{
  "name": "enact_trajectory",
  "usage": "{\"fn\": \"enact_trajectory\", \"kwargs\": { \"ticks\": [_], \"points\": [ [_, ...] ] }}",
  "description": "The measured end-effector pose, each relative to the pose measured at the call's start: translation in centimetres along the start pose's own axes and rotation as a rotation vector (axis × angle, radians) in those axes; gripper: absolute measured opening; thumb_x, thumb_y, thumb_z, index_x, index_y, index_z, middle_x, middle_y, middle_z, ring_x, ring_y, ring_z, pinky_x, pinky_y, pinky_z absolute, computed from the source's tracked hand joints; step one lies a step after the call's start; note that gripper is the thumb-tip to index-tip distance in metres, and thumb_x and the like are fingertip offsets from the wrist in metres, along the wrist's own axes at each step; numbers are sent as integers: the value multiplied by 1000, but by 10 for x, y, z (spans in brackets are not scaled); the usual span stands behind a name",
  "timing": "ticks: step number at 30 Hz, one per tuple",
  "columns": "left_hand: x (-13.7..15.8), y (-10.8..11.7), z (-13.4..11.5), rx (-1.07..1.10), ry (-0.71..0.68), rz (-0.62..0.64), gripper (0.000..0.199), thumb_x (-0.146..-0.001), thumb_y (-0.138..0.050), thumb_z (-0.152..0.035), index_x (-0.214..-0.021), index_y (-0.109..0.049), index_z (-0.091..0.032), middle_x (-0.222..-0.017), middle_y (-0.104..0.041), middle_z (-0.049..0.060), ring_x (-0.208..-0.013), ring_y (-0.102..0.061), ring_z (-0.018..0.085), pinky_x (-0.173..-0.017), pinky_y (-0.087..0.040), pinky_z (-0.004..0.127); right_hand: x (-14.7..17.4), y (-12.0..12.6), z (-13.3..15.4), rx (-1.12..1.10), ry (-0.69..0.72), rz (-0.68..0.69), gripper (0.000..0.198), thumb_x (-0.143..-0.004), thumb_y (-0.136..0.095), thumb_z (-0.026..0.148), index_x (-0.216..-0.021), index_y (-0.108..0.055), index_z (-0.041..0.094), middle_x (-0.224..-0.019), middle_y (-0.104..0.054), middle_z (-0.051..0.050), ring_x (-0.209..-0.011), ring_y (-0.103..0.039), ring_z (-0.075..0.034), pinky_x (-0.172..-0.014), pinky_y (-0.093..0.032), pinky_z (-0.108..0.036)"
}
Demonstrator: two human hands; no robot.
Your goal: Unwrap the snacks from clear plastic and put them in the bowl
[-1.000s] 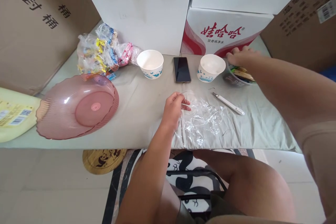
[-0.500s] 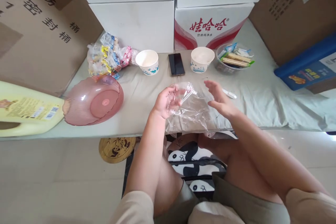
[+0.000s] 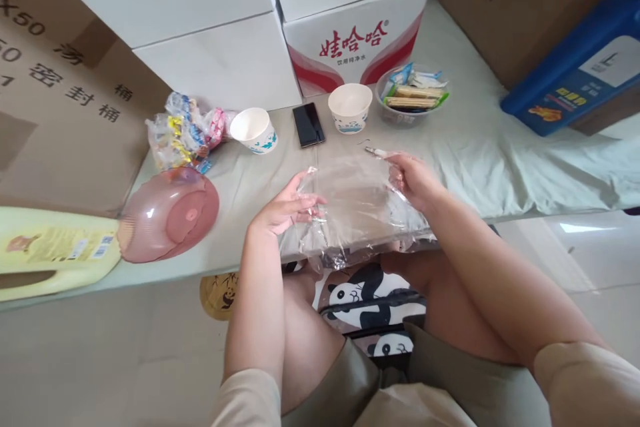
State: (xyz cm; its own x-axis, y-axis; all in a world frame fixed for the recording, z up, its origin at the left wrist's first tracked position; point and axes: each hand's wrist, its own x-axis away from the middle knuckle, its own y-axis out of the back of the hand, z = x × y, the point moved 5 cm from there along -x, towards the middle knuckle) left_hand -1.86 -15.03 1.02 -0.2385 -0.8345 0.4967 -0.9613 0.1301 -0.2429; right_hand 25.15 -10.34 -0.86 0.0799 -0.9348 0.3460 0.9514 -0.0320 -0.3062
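Note:
A clear plastic bag point(image 3: 350, 203) is spread out at the front edge of the cloth-covered surface, its lower part hanging over the edge. My left hand point(image 3: 287, 207) holds the bag's left side, with loosely parted fingers and film lying over them. Closed around a small white-handled tool point(image 3: 379, 153) with a dark metal tip is my right hand point(image 3: 413, 177). The tool points left, and its exact kind is unclear. Film also lies against the right hand's lower fingers; whether they grip it I cannot tell.
Behind the bag stand two paper bowls point(image 3: 254, 131) point(image 3: 350, 110) with a phone point(image 3: 309, 125) between them. A tub of wrapped snacks point(image 3: 413, 97) is right; wrapped sweets point(image 3: 183, 133), a pink bowl point(image 3: 170, 213) and a yellow jug point(image 3: 55, 250) are left. Boxes point(image 3: 350, 47) line the back.
My right hand, open before, has picked up the white tool from the cloth. The bag is now spread wider, and my left hand has moved left. The view has tilted.

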Motion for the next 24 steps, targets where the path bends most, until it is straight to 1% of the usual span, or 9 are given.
{"fn": "enact_trajectory", "kwargs": {
  "ticks": [2, 4, 6, 9, 11, 14, 18, 21, 24],
  "points": [
    [-6, 4, 0, -35, -35, -140, 56, -63, -84, -23, -115, -62, -23, -74, -73, 2, -52, -66, 11, -43, -39, 15, -3, 11, 4, -92, 28, -14, 30, -71, -71, 43, -86, -50, 28, -59, -59, 5, -48, -52, -14, -48, -48, -28],
    [-12, 8, -5, 50, -133, -285, 41, -68, -80, -23, -105, -63, -22, -67, -68, -2, -48, -60, 7, -41, -35, 13, -3, 17, 8, -150, 77, -4, 35, -73, -69, 51, -93, -49, 30, -85, -72, 1, -70, -68, -20, -62, -57, -34],
    [-16, 12, -10, 163, -229, -395, 34, -70, -76, -21, -101, -60, -22, -65, -65, -4, -47, -57, 5, -42, -35, 12, -1, 18, 9, -164, 82, 28, 42, -75, -67, 60, -100, -48, 32, -103, -75, -1, -87, -73, -23, -72, -60, -39],
    [-17, 18, -16, 292, -349, -512, 32, -73, -73, -18, -99, -55, -24, -64, -62, -7, -47, -54, 3, -44, -36, 12, 6, 13, 2, -120, 0, 73, 54, -78, -58, 73, -113, -46, 34, -103, -76, -5, -90, -74, -27, -71, -61, -43],
    [-17, 18, -17, 322, -399, -521, 34, -74, -72, -20, -101, -52, -26, -70, -64, -7, -54, -60, 5, -50, -42, 13, 11, 11, -4, -38, -47, 66, 62, -78, -63, 70, -124, -44, 33, -93, -76, -5, -82, -74, -27, -65, -60, -40],
    [-17, 13, -17, 247, -412, -443, 45, -73, -72, -21, -110, -50, -31, -84, -70, -4, -67, -67, 8, -59, -48, 17, 13, 12, -6, 101, 3, 17, 74, -72, -77, 43, -135, -40, 33, -78, -73, 2, -61, -67, -19, -54, -54, -30],
    [-16, 15, -13, 90, -394, -502, 49, -66, -71, -11, -108, -54, -29, -80, -69, -4, -55, -58, 6, -50, -37, 16, 7, 20, -3, 132, 137, -80, 72, -73, -74, 34, -136, -40, 32, -72, -70, 7, -46, -51, -12, -46, -43, -25],
    [-13, 22, -15, 109, -440, -555, 40, -65, -69, -11, -101, -57, -27, -79, -67, -4, -55, -57, 5, -51, -37, 16, 2, 24, -1, 104, 211, -114, 73, -76, -71, 43, -140, -36, 35, -79, -71, 5, -55, -59, -14, -51, -46, -26],
    [-12, 28, -16, 91, -493, -518, 40, -64, -71, -11, -100, -62, -26, -89, -69, -1, -67, -63, 7, -58, -44, 17, 3, 18, 4, 182, 339, -48, 78, -74, -73, 45, -143, -37, 40, -89, -70, 3, -73, -66, -17, -64, -52, -31]
  ]
}}
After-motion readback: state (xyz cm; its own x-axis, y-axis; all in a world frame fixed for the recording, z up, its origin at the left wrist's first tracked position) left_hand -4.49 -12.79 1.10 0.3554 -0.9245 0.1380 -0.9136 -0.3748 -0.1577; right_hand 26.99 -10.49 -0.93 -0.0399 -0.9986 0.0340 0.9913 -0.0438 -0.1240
